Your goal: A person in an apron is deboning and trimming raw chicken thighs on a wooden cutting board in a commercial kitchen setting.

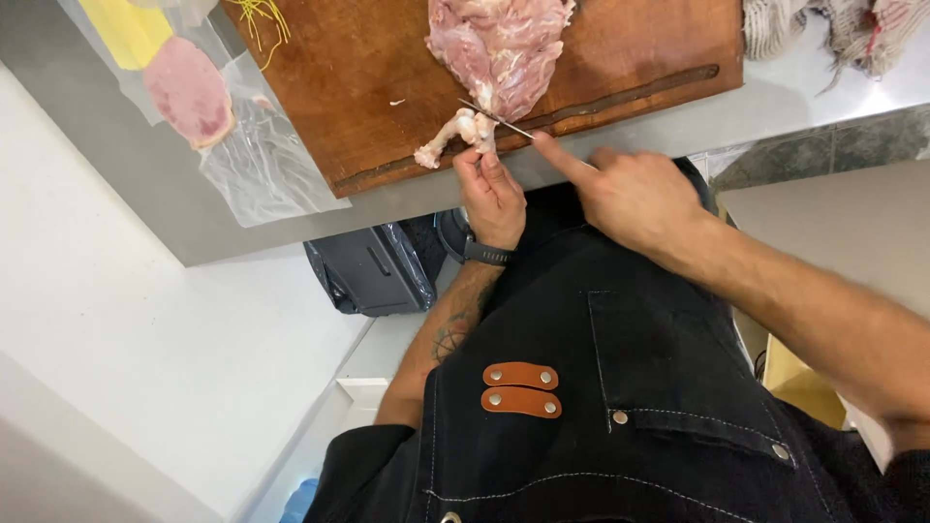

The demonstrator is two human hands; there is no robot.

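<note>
Head view showed the left hand (491,194) pinching a bone end (463,130) at the cutting board (349,87) near edge; the right hand (630,194) closed on a knife (496,118) cutting raw chicken (499,48) mid-board.

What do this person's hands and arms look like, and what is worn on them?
Both hands are bare, with no gloves. The left hand has a dark wristband at the wrist and a dark tattoo on the forearm. The right hand wears nothing, and its forearm is bare. A black apron covers the body.
</note>
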